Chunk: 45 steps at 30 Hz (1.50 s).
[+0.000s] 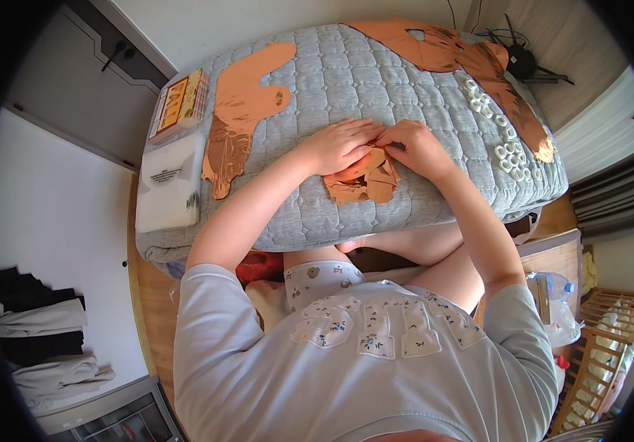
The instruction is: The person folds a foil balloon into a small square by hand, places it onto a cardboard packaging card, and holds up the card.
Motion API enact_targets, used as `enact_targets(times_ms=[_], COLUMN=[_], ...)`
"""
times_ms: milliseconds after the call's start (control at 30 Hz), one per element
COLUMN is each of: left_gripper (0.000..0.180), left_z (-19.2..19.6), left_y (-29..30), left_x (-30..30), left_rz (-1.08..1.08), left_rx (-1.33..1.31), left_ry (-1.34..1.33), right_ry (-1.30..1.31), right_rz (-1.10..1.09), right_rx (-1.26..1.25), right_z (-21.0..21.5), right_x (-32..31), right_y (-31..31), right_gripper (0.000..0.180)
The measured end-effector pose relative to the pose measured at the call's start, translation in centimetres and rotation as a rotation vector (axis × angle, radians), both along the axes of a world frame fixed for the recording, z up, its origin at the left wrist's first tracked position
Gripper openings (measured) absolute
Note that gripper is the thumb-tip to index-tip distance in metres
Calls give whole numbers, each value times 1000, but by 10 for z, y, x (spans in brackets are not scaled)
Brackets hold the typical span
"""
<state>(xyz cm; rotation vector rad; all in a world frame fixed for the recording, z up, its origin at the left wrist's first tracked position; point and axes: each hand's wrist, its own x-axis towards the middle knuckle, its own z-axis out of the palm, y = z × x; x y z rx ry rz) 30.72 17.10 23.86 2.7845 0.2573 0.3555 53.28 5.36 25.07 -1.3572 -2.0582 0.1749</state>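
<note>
In front of me on the grey quilted mattress (272,221) lies a crumpled, folded piece of shiny copper-coloured foil (365,188), which looks like a flat foil balloon. My left hand (342,146) rests flat across its far left part, fingers stretched out together. At the far edge of the foil, my right hand (412,146) pinches it between thumb and fingers, close beside the left fingertips. What lies under both hands is hidden. A larger flat foil balloon (247,96) is spread out to the left. Another long foil balloon (442,51) stretches along the far right edge.
Several small white rings (510,156) lie on the mattress at right. On the left are a patterned box (179,107) and a stack of clear plastic bags (169,184). A black device with antennas (522,61) stands beyond the far right corner. A wooden crib (600,353) is at lower right.
</note>
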Motion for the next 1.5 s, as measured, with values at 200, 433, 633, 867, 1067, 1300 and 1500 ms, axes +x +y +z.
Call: enact_targets(times_ms=[200, 433, 633, 867, 1067, 1300, 1500], left_gripper=[51, 52, 54, 53, 51, 49, 56], left_z=[-5, -6, -7, -6, -4, -7, -4], left_y=[2, 1, 3, 2, 1, 1, 1], left_x=[0, 1, -1, 0, 0, 1, 0], left_rz=[-22, -28, -42, -42, -23, -36, -35], left_rx=[33, 132, 114, 78, 15, 106, 105], left_ry=[7, -63, -48, -55, -60, -72, -43], right_ry=[-113, -79, 124, -23, -7, -18, 22], right_rz=[36, 54, -85, -69, 53, 112, 216], right_rx=[-114, -41, -16, 50, 160, -6, 55], right_z=[9, 11, 10, 5, 5, 1, 10], right_x=[0, -8, -13, -13, -16, -8, -11], right_y=[-27, -48, -46, -31, -32, -28, -34], right_gripper=[27, 29, 24, 27, 32, 35, 33])
